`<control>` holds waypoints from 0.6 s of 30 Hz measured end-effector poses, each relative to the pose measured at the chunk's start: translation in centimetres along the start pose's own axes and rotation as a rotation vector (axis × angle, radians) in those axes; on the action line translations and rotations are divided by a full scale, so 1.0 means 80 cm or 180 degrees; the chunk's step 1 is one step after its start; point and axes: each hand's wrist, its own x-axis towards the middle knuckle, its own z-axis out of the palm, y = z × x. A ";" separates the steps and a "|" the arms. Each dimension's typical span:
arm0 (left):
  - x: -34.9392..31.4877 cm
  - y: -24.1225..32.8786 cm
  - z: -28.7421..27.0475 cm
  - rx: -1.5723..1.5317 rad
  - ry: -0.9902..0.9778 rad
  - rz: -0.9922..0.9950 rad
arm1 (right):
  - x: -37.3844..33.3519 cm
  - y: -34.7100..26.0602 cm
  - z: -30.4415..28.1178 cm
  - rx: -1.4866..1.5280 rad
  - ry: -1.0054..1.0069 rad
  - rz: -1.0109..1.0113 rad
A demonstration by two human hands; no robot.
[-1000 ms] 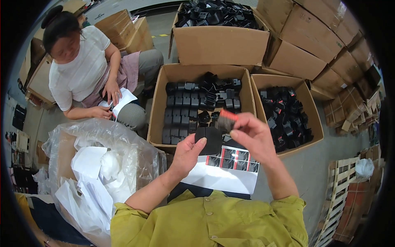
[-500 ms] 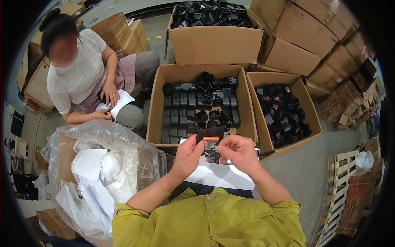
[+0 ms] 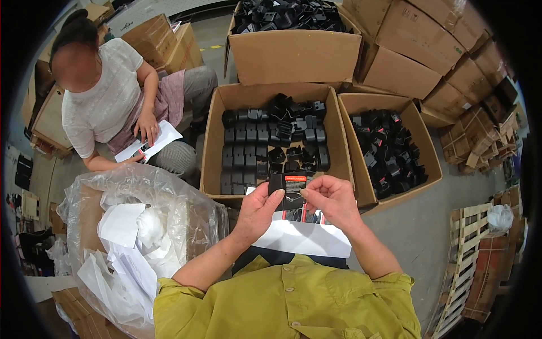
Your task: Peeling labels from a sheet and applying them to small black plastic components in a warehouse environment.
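Observation:
My left hand (image 3: 258, 212) is closed around a black plastic part (image 3: 275, 182), thumb toward me. Against the face of that part lies a black label with a red header (image 3: 295, 184). My right hand (image 3: 332, 202) pinches the label's right edge between thumb and fingertips; how much of it is stuck down cannot be made out. Below both hands, a white sheet of labels (image 3: 305, 237) rests on my lap, with dark, red-striped labels showing along its far part.
Ahead stands a carton (image 3: 282, 90) with black parts in rows. Another carton (image 3: 389, 101) of loose parts is at right, a third (image 3: 293, 53) behind. A plastic-lined box (image 3: 197, 226) of white paper stands left. A seated co-worker (image 3: 107, 85) handles a label sheet (image 3: 161, 141).
The label has moved up, now lying higher against the black part, and more printed labels show on my lap sheet. The co-worker's sheet has shifted and lies flatter.

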 end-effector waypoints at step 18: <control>0.000 0.002 -0.001 0.0113 -0.0011 0.0080 | 0.008 0.004 0.003 -0.0100 -0.0029 -0.0012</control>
